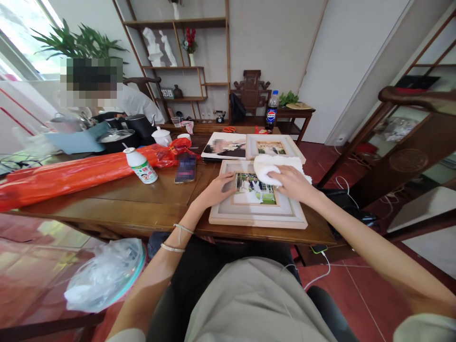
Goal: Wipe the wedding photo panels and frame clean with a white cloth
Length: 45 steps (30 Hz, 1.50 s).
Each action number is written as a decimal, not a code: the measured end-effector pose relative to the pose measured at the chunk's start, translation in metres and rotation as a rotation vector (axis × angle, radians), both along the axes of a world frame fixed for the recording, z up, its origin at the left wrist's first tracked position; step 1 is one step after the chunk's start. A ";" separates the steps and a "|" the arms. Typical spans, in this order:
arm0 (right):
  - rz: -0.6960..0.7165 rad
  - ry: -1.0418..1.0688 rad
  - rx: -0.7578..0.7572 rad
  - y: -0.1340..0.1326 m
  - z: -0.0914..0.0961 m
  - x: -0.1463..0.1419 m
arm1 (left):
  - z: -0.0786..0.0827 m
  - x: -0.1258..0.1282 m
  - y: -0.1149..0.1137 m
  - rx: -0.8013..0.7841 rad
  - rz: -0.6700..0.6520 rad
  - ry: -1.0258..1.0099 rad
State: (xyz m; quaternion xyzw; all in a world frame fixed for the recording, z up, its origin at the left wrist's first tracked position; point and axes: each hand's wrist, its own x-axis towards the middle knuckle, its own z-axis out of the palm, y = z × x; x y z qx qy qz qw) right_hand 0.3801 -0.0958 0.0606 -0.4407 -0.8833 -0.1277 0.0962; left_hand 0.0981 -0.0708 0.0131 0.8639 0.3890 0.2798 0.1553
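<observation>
A light wooden picture frame (254, 219) lies flat on the brown table in front of me, with a photo of people outdoors set in its pale mat. My left hand (220, 189) rests on the frame's left part, fingers stretched out toward the photo's edge. Over the frame's upper right, my right hand (294, 183) grips a bunched white cloth (267, 170) against the surface. The cloth's loose part trails behind the fingers and hides that corner. Just beyond, a second picture frame (299, 151) lies beside a photo album (228, 147).
Left of the frame lie a phone (185, 168), a white bottle (141, 166) and a long red plastic-wrapped bundle (78, 173). A cola bottle (272, 111) stands at the far edge. Another person (138, 104) sits across. A bagged bin (107, 275) is below left.
</observation>
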 end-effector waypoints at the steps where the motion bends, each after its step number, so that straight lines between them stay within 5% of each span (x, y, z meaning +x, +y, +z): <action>1: -0.023 -0.004 0.016 0.009 0.001 0.001 | 0.001 0.000 0.000 -0.003 0.001 0.004; 7: -0.024 -0.028 -0.012 0.021 0.001 -0.008 | 0.000 0.000 0.000 -0.004 0.005 0.008; 14: 0.113 -0.002 -0.252 -0.062 0.020 -0.028 | -0.003 0.000 0.002 0.008 -0.010 -0.008; 19: 0.197 0.049 -0.269 -0.107 0.020 -0.042 | -0.004 0.001 0.003 0.018 -0.018 -0.015; 23: 0.157 0.040 -0.163 -0.090 0.005 -0.039 | -0.004 0.000 0.003 0.016 -0.017 -0.013; 31: -0.088 -0.018 0.099 0.008 -0.002 -0.010 | -0.001 -0.001 0.001 -0.012 -0.013 -0.003; 35: -0.135 -0.025 0.112 0.035 -0.004 -0.008 | -0.001 -0.001 0.002 -0.015 -0.014 -0.002; 39: -0.015 -0.025 0.003 0.025 -0.004 -0.019 | -0.002 -0.001 0.002 -0.011 -0.015 -0.009; 45: 0.101 0.025 -0.226 -0.051 0.014 -0.039 | -0.004 0.000 0.003 0.004 -0.020 -0.028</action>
